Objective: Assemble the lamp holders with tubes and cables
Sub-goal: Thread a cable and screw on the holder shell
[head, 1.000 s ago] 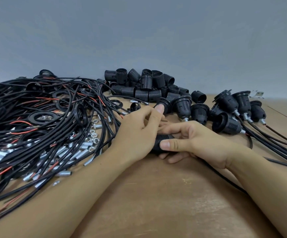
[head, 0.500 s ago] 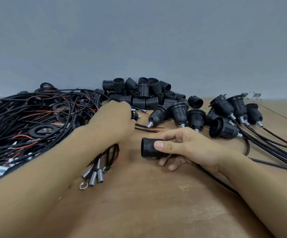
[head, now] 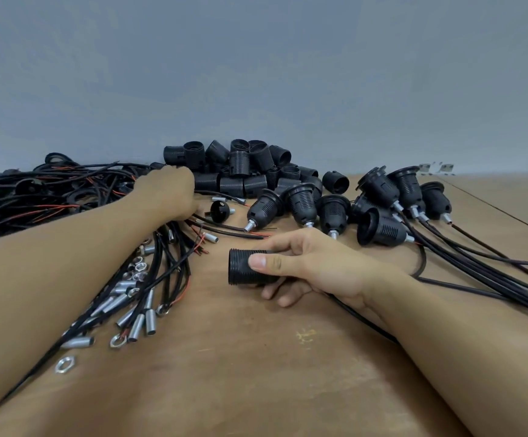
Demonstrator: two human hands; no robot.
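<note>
The right hand [head: 313,266] grips a ribbed black lamp holder sleeve [head: 245,268] lying sideways just above the wooden table [head: 256,373], thumb across its near side and fingers curled over the top, a black cable [head: 363,323] running out under the wrist. The left hand [head: 168,193] reaches far forward to the edge of the tangled cable pile [head: 51,197], its fingers hidden behind the knuckles, so whether it holds anything cannot be told. Metal tubes [head: 136,326] and nuts [head: 64,364] lie under the left forearm, loose sleeves [head: 240,171] are heaped at the wall, and finished holders with cables [head: 382,228] lie to the right.
</note>
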